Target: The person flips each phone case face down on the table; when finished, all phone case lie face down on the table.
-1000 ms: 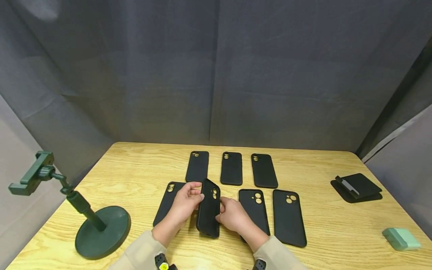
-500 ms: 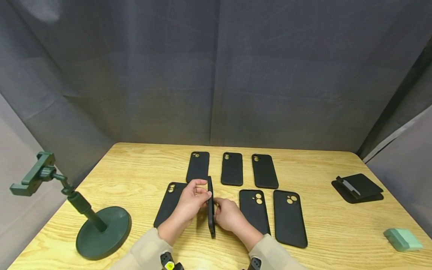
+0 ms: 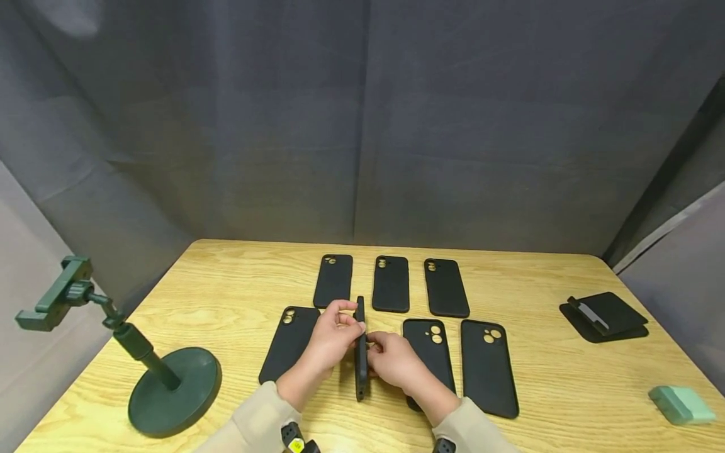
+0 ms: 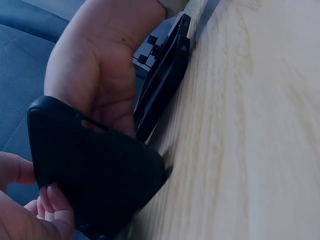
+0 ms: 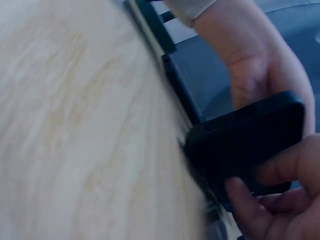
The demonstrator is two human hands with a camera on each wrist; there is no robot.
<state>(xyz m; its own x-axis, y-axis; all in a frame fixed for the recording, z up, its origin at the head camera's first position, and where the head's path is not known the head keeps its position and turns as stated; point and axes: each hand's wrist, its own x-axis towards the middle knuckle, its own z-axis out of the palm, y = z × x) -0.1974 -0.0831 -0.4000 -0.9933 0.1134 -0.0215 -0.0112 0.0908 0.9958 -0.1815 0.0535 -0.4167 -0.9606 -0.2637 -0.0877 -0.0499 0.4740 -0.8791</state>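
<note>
Two hands hold one black phone case (image 3: 360, 349) on edge above the near middle of the wooden worktop (image 3: 544, 377), its thin side turned toward the head camera. The left hand (image 3: 331, 340) pinches the case's far end between thumb and fingers; the right hand (image 3: 393, 360) grips its right side with curled fingers, so both hands are clamped on the same case, close together. In the left wrist view the case (image 4: 95, 175) shows its textured back, with fingertips (image 4: 52, 205) curled against its edge. In the right wrist view the fingers (image 5: 250, 205) wrap the case's rim (image 5: 245, 145).

Six further black cases lie flat on the worktop. Three form a far row (image 3: 391, 283). In the near row, one lies left of the hands (image 3: 290, 343) and two lie right of them (image 3: 489, 365), the nearer one partly covered by the right wrist.

A dark green phone stand (image 3: 170, 393) is at the near left. A black folded holder (image 3: 605, 314) sits at the right, and a pale green block (image 3: 681, 404) at the near right corner.
</note>
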